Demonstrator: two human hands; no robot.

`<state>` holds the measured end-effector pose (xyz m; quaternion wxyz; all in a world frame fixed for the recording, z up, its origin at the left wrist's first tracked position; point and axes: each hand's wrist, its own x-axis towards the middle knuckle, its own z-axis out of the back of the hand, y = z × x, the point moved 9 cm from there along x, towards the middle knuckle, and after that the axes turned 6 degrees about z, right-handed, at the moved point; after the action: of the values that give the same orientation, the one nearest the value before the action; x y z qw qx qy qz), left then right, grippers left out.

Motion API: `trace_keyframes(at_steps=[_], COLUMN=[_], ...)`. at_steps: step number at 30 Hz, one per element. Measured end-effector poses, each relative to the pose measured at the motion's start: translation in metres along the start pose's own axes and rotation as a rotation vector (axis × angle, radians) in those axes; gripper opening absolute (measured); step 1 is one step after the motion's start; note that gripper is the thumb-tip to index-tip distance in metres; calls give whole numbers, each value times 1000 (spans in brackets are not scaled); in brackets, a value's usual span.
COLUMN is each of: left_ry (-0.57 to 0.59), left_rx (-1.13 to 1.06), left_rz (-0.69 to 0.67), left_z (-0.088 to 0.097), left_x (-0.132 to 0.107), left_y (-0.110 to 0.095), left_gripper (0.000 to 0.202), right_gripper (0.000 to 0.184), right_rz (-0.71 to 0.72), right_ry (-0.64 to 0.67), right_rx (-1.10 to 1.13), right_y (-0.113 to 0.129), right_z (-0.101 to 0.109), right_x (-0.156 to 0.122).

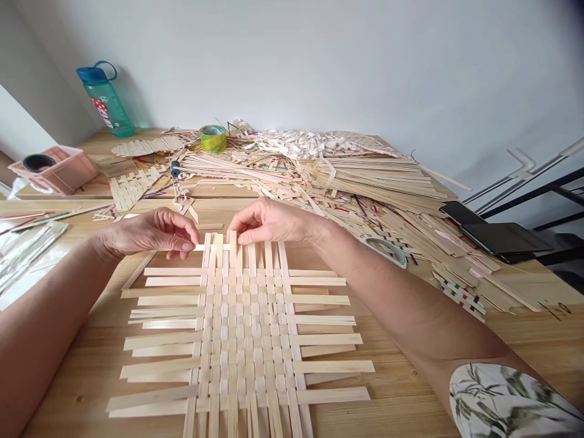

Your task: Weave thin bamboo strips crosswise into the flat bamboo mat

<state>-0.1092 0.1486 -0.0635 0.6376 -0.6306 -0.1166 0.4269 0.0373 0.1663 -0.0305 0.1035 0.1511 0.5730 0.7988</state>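
A panel of woven wooden strips lies flat on the table, its loose ends sticking out on both sides and at the far edge. At that far edge, a narrow pale wooden strip runs crosswise among the upright ends. My left hand pinches this strip's left end between thumb and fingertips. My right hand is closed at the far edge, thumb and fingers around one of the lengthwise strip ends. Part of the crosswise strip is hidden behind the ends.
Bundled wooden strips and shavings cover the table's back. A roll of yellow tape, a teal bottle and a pink basket stand at back left. A tape ring and black phone lie right.
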Motion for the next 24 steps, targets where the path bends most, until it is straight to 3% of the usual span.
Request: trace_keyframes(at_steps=[15,24], left_ry=[-78,-42], left_rx=[121,22], left_rz=[56,48], left_z=[5,-8], left_x=[-5,4], left_y=[-11,-8], left_gripper=[18,19], right_gripper=[17,21], right_rz=[41,47], right_ry=[-3,6], right_rx=[-72,-135], right_y=[0,5], right_z=[1,0], right_x=[0,0])
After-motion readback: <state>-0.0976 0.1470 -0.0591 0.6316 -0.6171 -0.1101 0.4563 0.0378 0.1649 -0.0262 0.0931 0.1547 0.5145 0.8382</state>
